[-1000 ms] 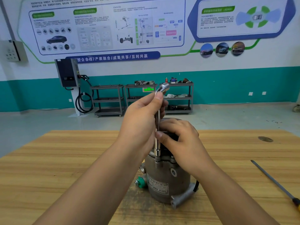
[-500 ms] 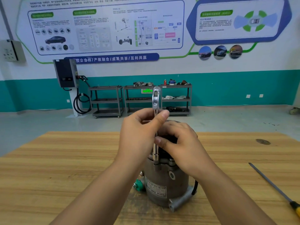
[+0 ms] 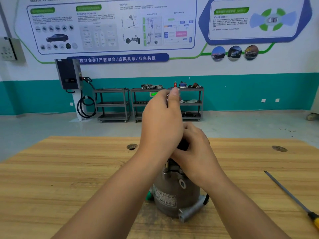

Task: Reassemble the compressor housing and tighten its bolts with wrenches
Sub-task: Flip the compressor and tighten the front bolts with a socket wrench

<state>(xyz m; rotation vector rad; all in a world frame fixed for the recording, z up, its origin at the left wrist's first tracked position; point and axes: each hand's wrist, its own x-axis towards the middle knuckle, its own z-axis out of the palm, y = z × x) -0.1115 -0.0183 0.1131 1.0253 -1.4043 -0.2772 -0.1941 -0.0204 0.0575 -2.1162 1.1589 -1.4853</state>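
Compressor (image 3: 174,192) stands lower middle on the table (image 3: 69,178) — we're tightening a top bolt, we judge: left hand (image 3: 162,121) grips the half-hidden wrench (image 3: 167,98), right hand (image 3: 195,152) curls round its top. Next — a steady turn, socket seated.

Dull grey metal compressor housing (image 3: 174,192) on a grained wooden table (image 3: 69,178); screwdriver handle (image 3: 315,221) seemingly glossy plastic.

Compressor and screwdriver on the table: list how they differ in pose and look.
The compressor stands upright; the screwdriver lies flat. The compressor is a squat grey drum; the screwdriver is a thin shaft with a yellow-and-black handle. The left hand, gripping a wrench, and the right hand are at the compressor's top; nothing touches the screwdriver. Both rest on the wooden table.
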